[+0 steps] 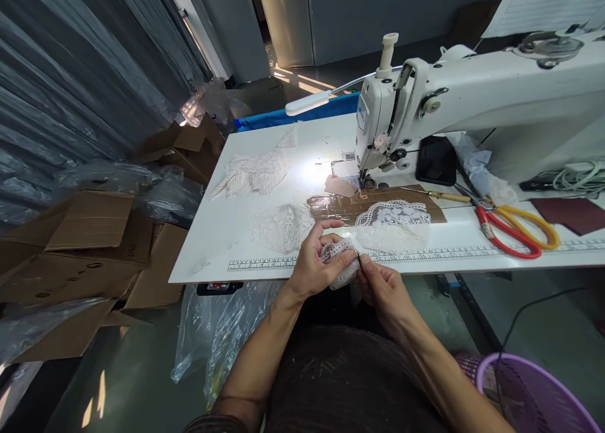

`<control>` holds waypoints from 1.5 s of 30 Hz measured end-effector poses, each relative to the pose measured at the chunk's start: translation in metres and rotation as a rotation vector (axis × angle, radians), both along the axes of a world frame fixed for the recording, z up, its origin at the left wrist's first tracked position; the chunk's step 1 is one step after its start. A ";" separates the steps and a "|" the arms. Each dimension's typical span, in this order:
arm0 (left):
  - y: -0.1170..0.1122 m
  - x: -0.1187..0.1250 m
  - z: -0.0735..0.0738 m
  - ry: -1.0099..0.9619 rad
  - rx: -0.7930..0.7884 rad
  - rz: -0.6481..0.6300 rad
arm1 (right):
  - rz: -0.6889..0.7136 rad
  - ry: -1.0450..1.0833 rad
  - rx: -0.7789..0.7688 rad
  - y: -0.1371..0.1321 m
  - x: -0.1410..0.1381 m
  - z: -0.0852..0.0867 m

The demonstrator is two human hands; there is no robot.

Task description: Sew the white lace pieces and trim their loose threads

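Note:
My left hand (316,259) is closed around a bunched piece of white lace (341,266), just over the front edge of the sewing table. The fingers of my right hand (382,288) are pinched together at the right side of this lace. A tiny dark tip shows at those fingertips, too small to name. Beyond my hands, a scalloped lace strip (393,212) lies across a brown cardboard piece (331,210). Two more lace pieces rest on the table's left part: a nearer one (283,226) and a larger one (258,171).
A white sewing machine (378,115) stands behind the cardboard. To the right are red-and-yellow-handled scissors (513,230), a yellow-handled awl-like tool (447,196) and a black phone (435,160). Cardboard boxes (89,263) crowd the left floor; a purple basket (534,389) sits lower right.

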State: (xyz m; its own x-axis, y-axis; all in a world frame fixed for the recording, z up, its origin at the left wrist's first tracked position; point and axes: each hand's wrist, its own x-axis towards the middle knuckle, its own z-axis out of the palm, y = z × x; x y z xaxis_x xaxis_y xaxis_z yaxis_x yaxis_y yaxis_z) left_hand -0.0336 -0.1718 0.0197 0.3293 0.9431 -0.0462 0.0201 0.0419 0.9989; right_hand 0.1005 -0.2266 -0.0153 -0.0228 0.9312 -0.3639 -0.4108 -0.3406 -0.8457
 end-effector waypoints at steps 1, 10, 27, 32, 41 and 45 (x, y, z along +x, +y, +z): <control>0.001 -0.001 0.000 0.025 0.013 -0.015 | 0.006 0.013 -0.021 -0.001 0.000 -0.003; 0.003 -0.005 0.000 -0.023 -0.047 -0.071 | 0.019 -0.063 -0.003 -0.007 0.001 -0.008; 0.001 0.002 0.011 -0.010 -0.109 0.116 | -0.034 -0.686 0.284 0.005 0.016 0.002; 0.003 0.002 0.009 0.138 -0.058 0.175 | -0.048 -0.682 0.295 0.007 0.014 0.002; 0.007 0.004 0.006 0.213 0.027 0.156 | -0.189 -0.627 0.230 0.009 0.019 0.004; 0.036 0.004 0.000 0.347 0.168 0.141 | -0.376 -0.860 0.272 0.028 0.073 0.013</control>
